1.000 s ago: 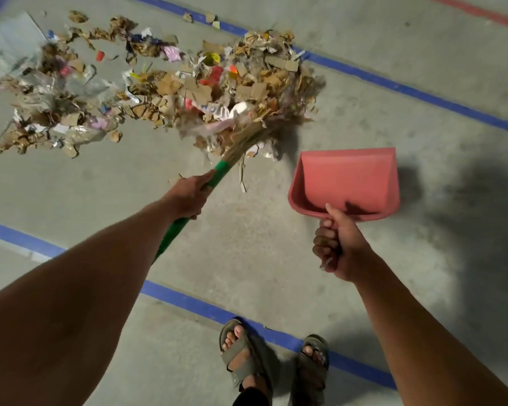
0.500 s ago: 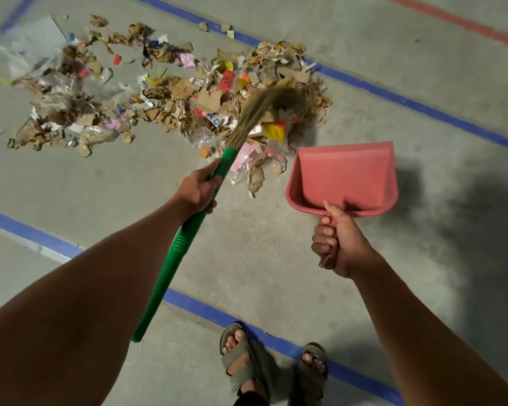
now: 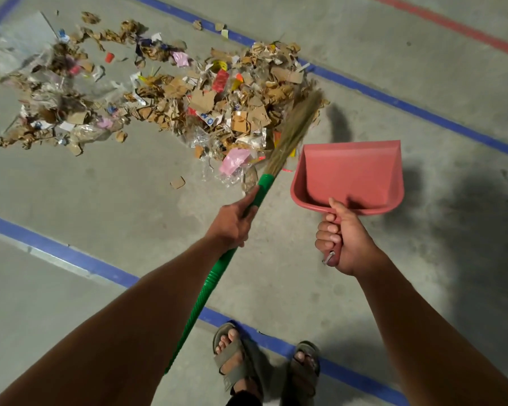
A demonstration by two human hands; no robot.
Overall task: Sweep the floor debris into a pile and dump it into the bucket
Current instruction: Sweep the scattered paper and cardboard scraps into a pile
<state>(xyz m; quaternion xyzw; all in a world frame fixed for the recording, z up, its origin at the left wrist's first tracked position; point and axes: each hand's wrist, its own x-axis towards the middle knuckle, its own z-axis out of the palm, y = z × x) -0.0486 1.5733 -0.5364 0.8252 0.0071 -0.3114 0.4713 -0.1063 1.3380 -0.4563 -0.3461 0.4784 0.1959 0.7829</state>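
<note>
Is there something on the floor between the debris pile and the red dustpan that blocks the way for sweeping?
Nothing visible blocks it. The dustpan, held by the right hand, sits just right of the debris pile. Only the broom, gripped by the left hand, lies between them. No bucket is in view.

This looks like an industrial or warehouse-type floor — a workshop or storage hall rather than a home. The bare grey concrete floor (image 3: 364, 68) is scuffed and stained, and it is marked out with painted lanes: long blue lines (image 3: 408, 106) crossing at angles and a red line (image 3: 452, 27) at the far edge — the sort of zone marking used in work areas. The litter fits too: a spread of debris (image 3: 188, 92) made of torn cardboard, clear plastic wrap and packaging scraps
</note>
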